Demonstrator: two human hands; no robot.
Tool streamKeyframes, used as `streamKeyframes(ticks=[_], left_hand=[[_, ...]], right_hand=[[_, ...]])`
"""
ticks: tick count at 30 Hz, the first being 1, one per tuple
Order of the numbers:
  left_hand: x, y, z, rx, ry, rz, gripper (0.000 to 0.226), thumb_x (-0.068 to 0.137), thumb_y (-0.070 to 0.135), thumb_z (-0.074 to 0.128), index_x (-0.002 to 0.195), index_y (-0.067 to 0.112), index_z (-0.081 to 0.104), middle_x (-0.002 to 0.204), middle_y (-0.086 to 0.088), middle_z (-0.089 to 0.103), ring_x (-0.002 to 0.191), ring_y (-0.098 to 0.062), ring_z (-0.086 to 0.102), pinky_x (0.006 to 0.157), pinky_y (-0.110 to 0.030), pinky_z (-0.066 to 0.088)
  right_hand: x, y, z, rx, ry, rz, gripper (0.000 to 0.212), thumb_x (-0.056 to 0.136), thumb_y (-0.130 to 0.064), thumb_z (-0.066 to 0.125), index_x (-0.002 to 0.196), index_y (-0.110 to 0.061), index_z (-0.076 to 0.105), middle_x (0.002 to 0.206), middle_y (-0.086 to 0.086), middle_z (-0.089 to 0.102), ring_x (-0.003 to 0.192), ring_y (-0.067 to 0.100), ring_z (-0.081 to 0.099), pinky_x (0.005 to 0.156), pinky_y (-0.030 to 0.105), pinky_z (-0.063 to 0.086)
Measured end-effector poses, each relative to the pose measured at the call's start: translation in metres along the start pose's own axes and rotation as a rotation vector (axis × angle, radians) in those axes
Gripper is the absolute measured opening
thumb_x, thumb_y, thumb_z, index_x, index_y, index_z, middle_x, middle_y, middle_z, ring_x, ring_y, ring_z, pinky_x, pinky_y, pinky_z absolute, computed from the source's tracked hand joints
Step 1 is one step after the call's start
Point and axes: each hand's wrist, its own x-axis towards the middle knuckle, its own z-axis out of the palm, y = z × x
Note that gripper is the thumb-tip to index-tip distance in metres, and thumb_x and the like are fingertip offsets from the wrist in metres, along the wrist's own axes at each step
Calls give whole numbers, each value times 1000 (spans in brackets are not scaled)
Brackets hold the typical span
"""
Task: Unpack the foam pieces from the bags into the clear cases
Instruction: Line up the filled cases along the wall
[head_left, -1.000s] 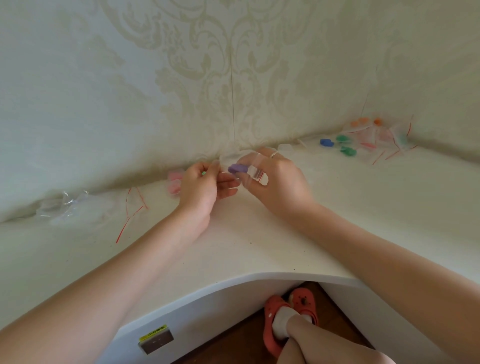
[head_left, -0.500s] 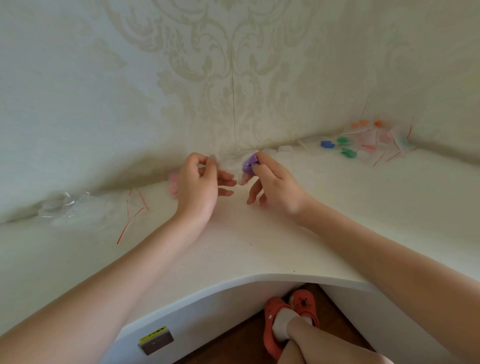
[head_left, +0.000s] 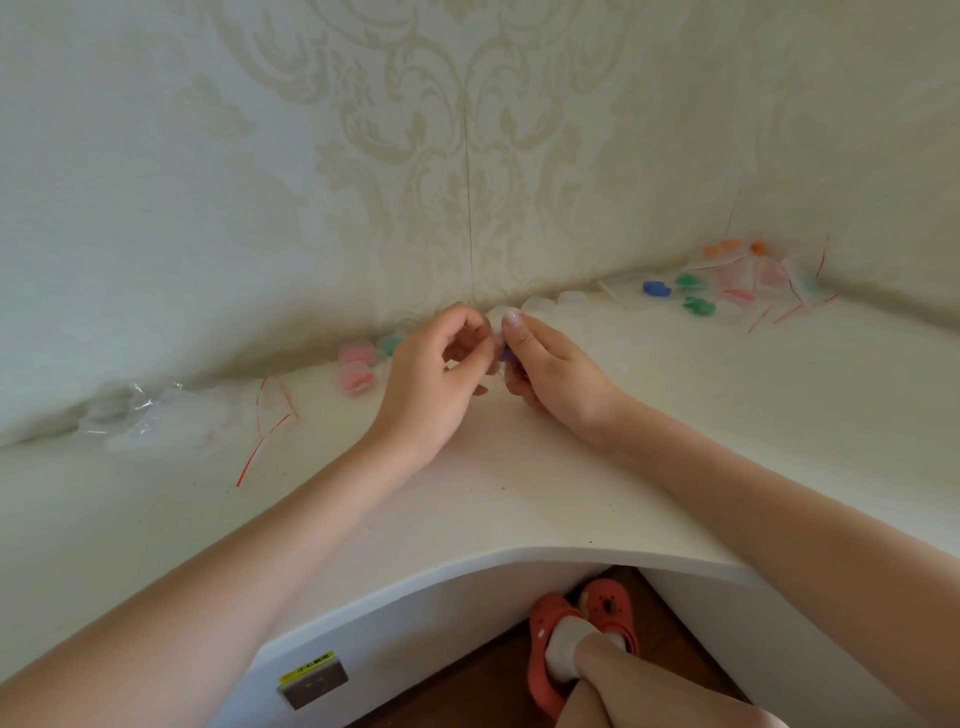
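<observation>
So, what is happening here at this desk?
A person sits at a white corner desk. Both hands meet near the wall: the left hand and the right hand pinch something small between them, with a purple foam piece showing at the fingertips. Pink foam pieces lie to the left beside empty clear bags. More coloured pieces and bags wait in the far right corner.

pink foam (head_left: 356, 364), orange clogs (head_left: 582, 631), damask wallpaper (head_left: 441, 130)

Left hand (head_left: 434, 374) at 11 o'clock of centre, fingers curled, thumb and forefinger pinched. Right hand (head_left: 553, 369) just beside at 1 o'clock, fingertips (head_left: 511, 318) pinched too, nearly touching the left. Forearms bare, converging from both lower corners.
</observation>
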Motion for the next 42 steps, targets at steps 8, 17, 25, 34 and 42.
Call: streamKeyframes(ticks=[8, 17, 25, 34, 42], left_hand=[[10, -3, -13, -27, 267, -139, 15, 94, 14, 54, 80, 11, 51, 70, 0, 60, 59, -4, 59, 50, -24, 50], [19, 22, -82, 558, 446, 48, 9, 86, 7, 57, 95, 6, 57, 61, 2, 53, 58, -18, 51, 58, -18, 38], [-18, -4, -146, 826, 320, -332, 13, 85, 9, 57, 81, 8, 68, 79, -12, 67, 78, -31, 59, 66, -30, 36], [-28, -11, -138, 1035, 362, -312, 30, 82, 23, 70, 110, 14, 64, 111, -19, 50, 108, -40, 42, 89, -45, 39], [-5, 9, -64, 1074, 234, 144, 26, 71, 26, 60, 93, 16, 69, 108, -13, 58, 106, -33, 43, 94, -55, 41]], right_hand=[[0, -3, -3, 128, -56, 63, 34, 102, -33, 34, 75, -13, 42, 45, -10, 34, 37, 5, 23, 35, 17, 17], [4, 1, -10, 375, -83, 284, 23, 100, -19, 40, 83, -10, 52, 55, -2, 38, 39, 7, 24, 40, 20, 16], [5, 2, -14, 402, -16, 334, 26, 94, 2, 32, 90, -6, 57, 75, 9, 52, 50, 10, 39, 38, 16, 26], [3, 1, -18, 425, -34, 345, 30, 90, 8, 36, 78, -7, 59, 83, 9, 60, 64, 13, 54, 47, 16, 38], [8, -9, -30, 784, 96, 294, 20, 91, 3, 41, 83, 3, 60, 79, 13, 55, 74, 18, 56, 62, 19, 57]])
